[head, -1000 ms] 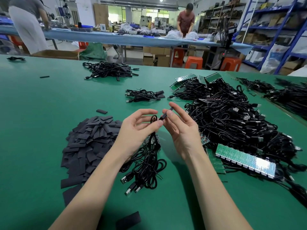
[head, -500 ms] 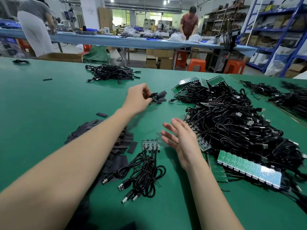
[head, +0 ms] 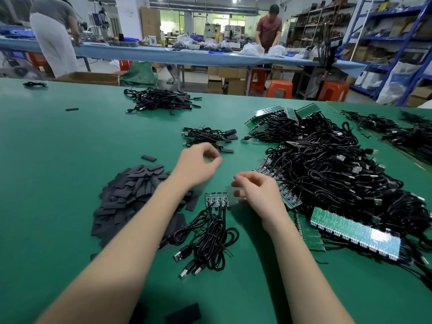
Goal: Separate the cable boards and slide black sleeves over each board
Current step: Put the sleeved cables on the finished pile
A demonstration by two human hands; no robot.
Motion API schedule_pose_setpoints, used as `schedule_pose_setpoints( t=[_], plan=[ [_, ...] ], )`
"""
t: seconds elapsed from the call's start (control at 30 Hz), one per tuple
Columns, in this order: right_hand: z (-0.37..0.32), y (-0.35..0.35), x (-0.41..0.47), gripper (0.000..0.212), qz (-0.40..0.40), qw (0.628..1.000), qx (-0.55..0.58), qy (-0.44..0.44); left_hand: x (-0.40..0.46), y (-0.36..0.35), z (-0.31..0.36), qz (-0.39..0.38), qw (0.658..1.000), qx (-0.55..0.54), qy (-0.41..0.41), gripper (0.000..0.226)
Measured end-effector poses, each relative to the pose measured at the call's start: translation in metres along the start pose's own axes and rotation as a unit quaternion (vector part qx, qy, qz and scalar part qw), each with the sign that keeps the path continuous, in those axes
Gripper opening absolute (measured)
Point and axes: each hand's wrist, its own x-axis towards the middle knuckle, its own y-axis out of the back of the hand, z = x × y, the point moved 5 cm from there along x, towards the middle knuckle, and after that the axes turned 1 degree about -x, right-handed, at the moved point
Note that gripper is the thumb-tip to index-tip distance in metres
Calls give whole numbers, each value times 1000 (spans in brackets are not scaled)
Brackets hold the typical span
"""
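Both my left hand (head: 198, 163) and right hand (head: 258, 192) hover loose, holding nothing; a few sleeved cables (head: 209, 136) lie finished ahead, while joined boards (head: 217, 198), black sleeves (head: 135, 190) and the big tangle (head: 339, 174) wait.

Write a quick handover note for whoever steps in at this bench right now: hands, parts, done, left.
Left hand and right hand: both empty, fingers loosely curled, above the green table.
Small joined board strip with its cables lies between the hands, not separated.
Black sleeves pile is on the left.
Sleeved cables lie just beyond the left hand.
Left: large unsleeved pile on the right.
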Motion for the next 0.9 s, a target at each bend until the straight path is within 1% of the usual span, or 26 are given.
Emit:
schedule_pose_setpoints(
  t=[0.1,0.17,0.2,0.27,0.3,0.37,0.47,0.57,0.67,0.73,0.8,0.83,0.9],
  plan=[
    [-5,-3,1,8,-29,993,-114,-8,-41,-5,4,-53,997,28,43,6],
    [-7,-8,0,15,-63,987,-141,-33,-57,-10,3,-98,990,69,80,15],
    [-6,-10,0,17,-69,987,-137,-45,-62,-12,2,-120,985,87,93,20],
    [-5,-10,2,10,-65,989,-114,-62,-65,-14,3,-135,981,96,106,24],
    [-3,-9,2,5,-63,991,-97,-72,-65,-14,3,-131,981,90,111,25],
    [0,-6,1,9,-62,992,-61,-92,-65,-12,0,-111,983,65,130,28],
    [3,-1,-4,15,-57,994,-27,-90,-65,-13,-9,-77,981,-18,174,35],
    [5,1,-6,10,-66,993,21,-97,-67,-18,-14,-57,963,-156,212,40],
    [6,-2,-8,10,-112,982,99,-113,-70,-24,-15,-52,929,-291,223,32],
    [6,-5,-9,11,-134,973,151,-112,-71,-26,-13,-57,909,-354,213,20],
    [5,-7,-11,13,-149,967,177,-109,-72,-26,-13,-69,885,-411,210,15],
    [4,-9,-12,17,-160,964,183,-110,-72,-26,-13,-77,866,-446,213,15],
    [1,-11,-15,36,-187,958,186,-112,-72,-25,-12,-95,834,-496,222,16]
  ],
)
